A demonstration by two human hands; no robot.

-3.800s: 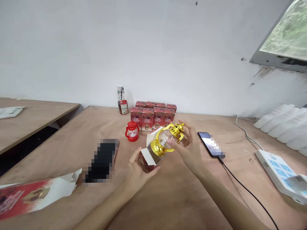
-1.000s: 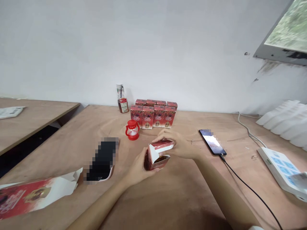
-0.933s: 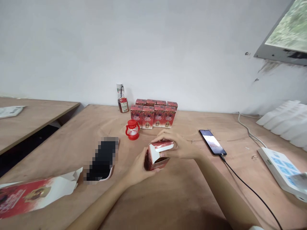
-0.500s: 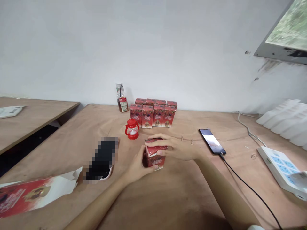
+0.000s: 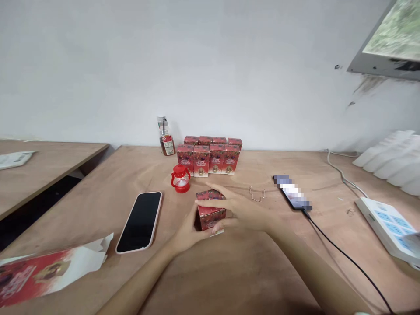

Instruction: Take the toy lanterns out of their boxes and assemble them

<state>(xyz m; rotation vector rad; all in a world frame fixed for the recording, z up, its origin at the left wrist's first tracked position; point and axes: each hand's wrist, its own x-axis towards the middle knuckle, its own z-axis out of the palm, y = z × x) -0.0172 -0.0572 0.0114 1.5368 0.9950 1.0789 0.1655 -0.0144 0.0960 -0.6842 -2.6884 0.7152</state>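
A small red printed cardboard box (image 5: 210,218) stands on the wooden table between my hands, its top flap down. My left hand (image 5: 188,229) is wrapped around its left side, with the thumb along the lower front. From the right, my right hand (image 5: 241,211) spans the same box. Its fingers reach apart over the top, and its thumb lies at the lower right front, covering part of the box. Just behind and to the left, a red toy lantern (image 5: 180,179) stands upright. Bent wire pieces (image 5: 257,194) lie right of the box.
Several matching red boxes (image 5: 201,162) stand in two rows near the wall, beside a bottle (image 5: 167,142). A phone (image 5: 141,222) and a flattened red carton (image 5: 49,273) lie left. At right are a charging phone (image 5: 292,192), its black cable, and a power strip (image 5: 387,225).
The box's top flap has gone from slightly raised to flat. My right hand's fingers have spread, and its thumb has moved lower along the box. My left hand stays around it.
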